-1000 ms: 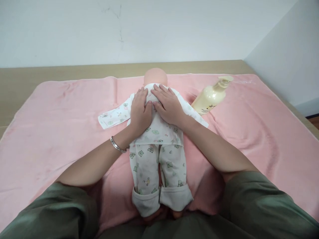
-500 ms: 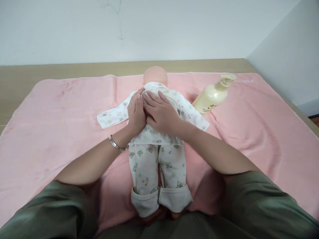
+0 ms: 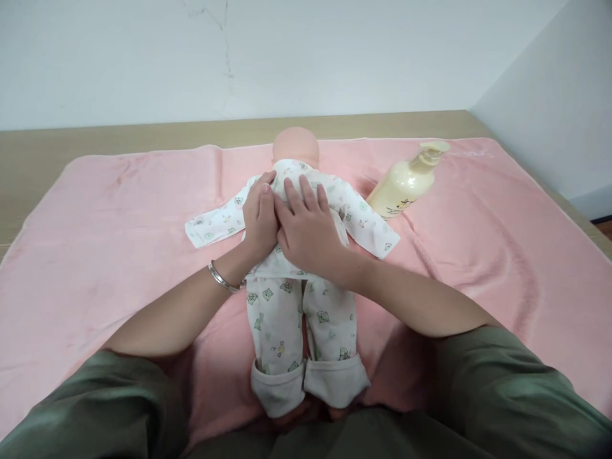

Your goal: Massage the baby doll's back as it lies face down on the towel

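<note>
A baby doll (image 3: 280,319) in white printed pyjamas lies face down, its bald head (image 3: 295,144) pointing away from me and its trouser cuffs turned up near my lap. My left hand (image 3: 261,217) rests along the left side of the doll's upper back, fingers stretched out, a silver bangle on the wrist. Flat on the middle and right of the back is my right hand (image 3: 310,223), its fingers spread and pointing forward. Its thumb side meets the left hand. Both sleeves of the doll's top reach out sideways.
A pink blanket (image 3: 119,255) lies under the doll on a wooden table (image 3: 167,132). Right of the doll, a cream-coloured pump bottle (image 3: 404,185) leans at a tilt near its right sleeve. A white wall (image 3: 335,57) stands behind the table.
My right hand has turned and slid slightly right across the doll's back, and its fingers now point more straight ahead. My left hand stays almost in place.
</note>
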Available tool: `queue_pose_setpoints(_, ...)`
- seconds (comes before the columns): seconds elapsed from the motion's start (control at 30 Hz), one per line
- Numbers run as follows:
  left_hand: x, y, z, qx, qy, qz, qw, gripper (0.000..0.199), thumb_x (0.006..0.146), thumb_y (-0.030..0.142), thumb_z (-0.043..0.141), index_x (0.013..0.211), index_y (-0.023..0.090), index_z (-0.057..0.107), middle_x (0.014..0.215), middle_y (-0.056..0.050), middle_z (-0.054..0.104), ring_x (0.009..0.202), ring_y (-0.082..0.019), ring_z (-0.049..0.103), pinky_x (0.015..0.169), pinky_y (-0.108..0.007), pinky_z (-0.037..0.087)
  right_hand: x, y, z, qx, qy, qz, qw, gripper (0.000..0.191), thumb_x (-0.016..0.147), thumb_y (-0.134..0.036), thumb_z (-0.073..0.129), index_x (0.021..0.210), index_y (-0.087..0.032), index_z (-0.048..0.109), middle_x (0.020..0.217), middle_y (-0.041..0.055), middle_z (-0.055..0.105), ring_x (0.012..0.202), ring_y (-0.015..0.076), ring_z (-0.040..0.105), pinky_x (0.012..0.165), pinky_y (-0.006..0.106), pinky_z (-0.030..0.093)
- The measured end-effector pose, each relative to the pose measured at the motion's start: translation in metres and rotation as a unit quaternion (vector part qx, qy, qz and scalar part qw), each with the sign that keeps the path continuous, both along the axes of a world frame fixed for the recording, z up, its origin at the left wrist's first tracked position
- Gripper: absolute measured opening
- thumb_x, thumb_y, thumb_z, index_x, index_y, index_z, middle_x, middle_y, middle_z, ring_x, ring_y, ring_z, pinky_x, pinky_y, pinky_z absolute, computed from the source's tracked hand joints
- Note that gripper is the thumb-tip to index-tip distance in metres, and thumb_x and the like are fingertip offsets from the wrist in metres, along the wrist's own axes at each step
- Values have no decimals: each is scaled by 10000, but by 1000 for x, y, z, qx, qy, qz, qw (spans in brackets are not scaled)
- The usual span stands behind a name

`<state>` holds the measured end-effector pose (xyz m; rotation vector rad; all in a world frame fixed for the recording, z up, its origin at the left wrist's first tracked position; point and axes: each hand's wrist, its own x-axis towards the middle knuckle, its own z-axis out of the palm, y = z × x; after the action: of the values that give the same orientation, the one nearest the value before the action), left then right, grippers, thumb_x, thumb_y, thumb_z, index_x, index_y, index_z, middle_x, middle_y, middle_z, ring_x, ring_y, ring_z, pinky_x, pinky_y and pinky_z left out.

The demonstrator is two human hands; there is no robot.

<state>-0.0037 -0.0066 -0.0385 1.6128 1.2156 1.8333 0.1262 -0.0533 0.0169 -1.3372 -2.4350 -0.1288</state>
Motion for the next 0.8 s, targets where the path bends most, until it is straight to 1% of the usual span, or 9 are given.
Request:
queue_pose_setpoints(0.1, 0, -1, 1, -10, -1, 9, 1000, 659, 1074, 722, 382, 1325, 200, 697, 1396, -121, 716, 1345, -273, 652, 1174, -466, 526, 2, 1, -1, 2, 5, 46, 999, 578, 1031, -201, 479, 1607, -144, 491, 1745, 155, 358, 1664, 422, 211, 1365, 700, 122)
queue_pose_setpoints(0.2, 0, 0, 3, 1, 15, 25, 1000, 677, 1066, 734, 378, 1313, 194, 702, 1378, -129, 722, 1323, -284, 656, 1172, -486, 519, 11, 21, 4, -29, 34, 71, 996, 509, 1045, -212, 451, 1539, -205, 576, 1737, 86, 395, 1667, 359, 243, 1382, 659, 131)
queue_pose_setpoints(0.3, 1, 2, 3, 11, 31, 39, 999, 633, 1077, 683, 383, 1299, 188, 709, 1374, -132, 720, 1330, -284, 642, 1195, -489, 492, 19, 40, 9, -46, 71, 49, 995, 450, 1083, -245, 407, 1459, -238, 654, 1754, 63, 363, 1672, 341, 238, 1376, 641, 165)
queue_pose_setpoints(0.37, 2, 2, 4, 12, 40, 44, 998, 595, 1084, 634, 387, 1299, 183, 709, 1370, -132, 721, 1331, -279, 637, 1199, -478, 486, 21, 46, 10, -44, 85, 27, 995, 436, 1095, -258, 401, 1426, -239, 684, 1763, 69, 343, 1676, 340, 228, 1374, 629, 176)
queue_pose_setpoints(0.4, 2, 1, 4, 12, 44, 45, 998, 578, 1084, 613, 390, 1299, 181, 709, 1365, -130, 724, 1324, -276, 640, 1193, -473, 490, 20, 46, 10, -43, 87, 20, 995, 436, 1093, -259, 413, 1444, -230, 671, 1764, 75, 339, 1676, 333, 228, 1377, 616, 178)
queue_pose_setpoints(0.5, 2, 0, 6, 11, 46, 45, 998, 574, 1078, 609, 395, 1283, 176, 712, 1338, -128, 735, 1296, -274, 654, 1167, -462, 510, 15, 37, 9, -44, 79, -9, 996, 504, 1073, -242, 455, 1562, -172, 552, 1768, 111, 323, 1675, 329, 229, 1386, 593, 179)
queue_pose_setpoints(0.6, 1, -1, 6, 8, 37, 39, 999, 642, 1065, 690, 387, 1265, 176, 715, 1320, -134, 738, 1276, -284, 668, 1149, -473, 526, 6, 16, 5, -39, 47, -30, 998, 582, 1052, -233, 486, 1623, -123, 461, 1773, 161, 288, 1674, 399, 193, 1371, 658, 169)
queue_pose_setpoints(0.7, 0, -3, 5, -7, 16, 15, 1000, 666, 1056, 746, 385, 1278, 207, 708, 1350, -130, 727, 1291, -288, 668, 1149, -491, 529, 2, -1, 1, -12, 8, 12, 1000, 600, 1037, -208, 484, 1634, -157, 449, 1769, 131, 310, 1671, 439, 165, 1342, 748, 144)
queue_pose_setpoints(0.8, -1, -2, 5, -11, 2, 7, 1000, 625, 1049, 770, 394, 1243, 276, 724, 1347, -95, 730, 1299, -275, 665, 1158, -480, 519, 5, 2, 3, -18, -10, 63, 998, 572, 1030, -190, 470, 1599, -226, 509, 1768, 69, 328, 1673, 423, 176, 1329, 787, 118)
